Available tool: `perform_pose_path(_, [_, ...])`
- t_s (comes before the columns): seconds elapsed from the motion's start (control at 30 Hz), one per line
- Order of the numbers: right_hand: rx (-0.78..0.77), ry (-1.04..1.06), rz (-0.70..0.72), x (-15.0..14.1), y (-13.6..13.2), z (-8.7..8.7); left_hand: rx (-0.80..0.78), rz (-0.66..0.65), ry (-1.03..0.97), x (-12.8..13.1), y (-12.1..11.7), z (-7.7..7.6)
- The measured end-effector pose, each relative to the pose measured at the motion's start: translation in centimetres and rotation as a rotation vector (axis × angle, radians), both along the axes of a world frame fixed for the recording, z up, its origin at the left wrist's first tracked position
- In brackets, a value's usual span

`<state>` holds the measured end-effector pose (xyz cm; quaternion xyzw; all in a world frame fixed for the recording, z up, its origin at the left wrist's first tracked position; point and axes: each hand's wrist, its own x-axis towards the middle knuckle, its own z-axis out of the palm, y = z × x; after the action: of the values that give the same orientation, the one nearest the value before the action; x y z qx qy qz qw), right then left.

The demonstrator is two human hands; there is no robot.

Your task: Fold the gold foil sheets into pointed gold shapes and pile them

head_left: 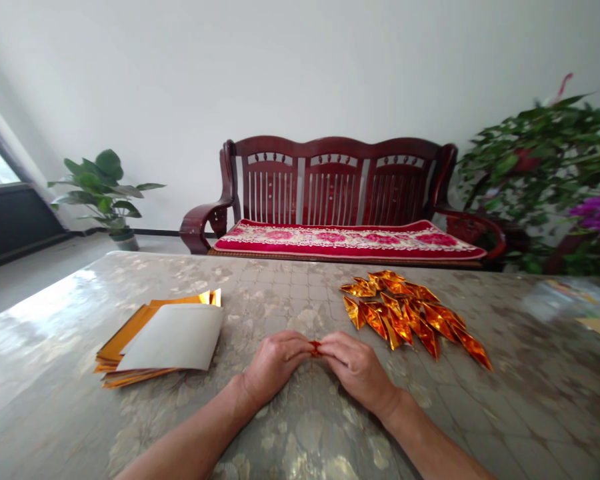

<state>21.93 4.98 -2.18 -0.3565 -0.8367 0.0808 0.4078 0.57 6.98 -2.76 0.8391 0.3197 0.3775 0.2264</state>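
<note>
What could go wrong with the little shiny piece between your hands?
The small gold foil piece pinched between the left hand and right hand looks thin, so it might tear or crease wrongly. The heap of folded foil pieces lies close to the right hand, so a bump could perhaps scatter them across the glossy table.

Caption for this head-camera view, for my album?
Left hand and right hand pinch a foil piece between stacked gold foil sheets and a heap of folded foil pieces.
</note>
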Motion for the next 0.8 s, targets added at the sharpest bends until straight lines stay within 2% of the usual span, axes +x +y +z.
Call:
perform_pose_path(0.13, [-0.024, 0.048, 0.008, -0.1, -0.1, 0.0, -0.036, -0.004, -0.052, 0.2, 0.0, 0.0])
perform_pose_path(0.3, [-0.066, 0.062, 0.017, -0.3, -0.1, 0.5, -0.124, 0.023, -0.086, 0.4, 0.0, 0.7])
perform_pose_path(0.43, [-0.112, 0.038, 0.032, -0.4, -0.2, 1.0, -0.192, -0.022, -0.098, 0.3, 0.2, 0.8])
perform_pose_path(0.6, [-0.169, 0.04, 0.049, -0.3, -0.3, 1.0, -0.184, -0.091, -0.083, 0.3, 0.0, 0.6])
perform_pose_path(0.8, [-0.181, 0.049, 0.029, -0.3, -0.3, 0.8, -0.189, -0.011, -0.11, 0.8, -0.4, 0.7])
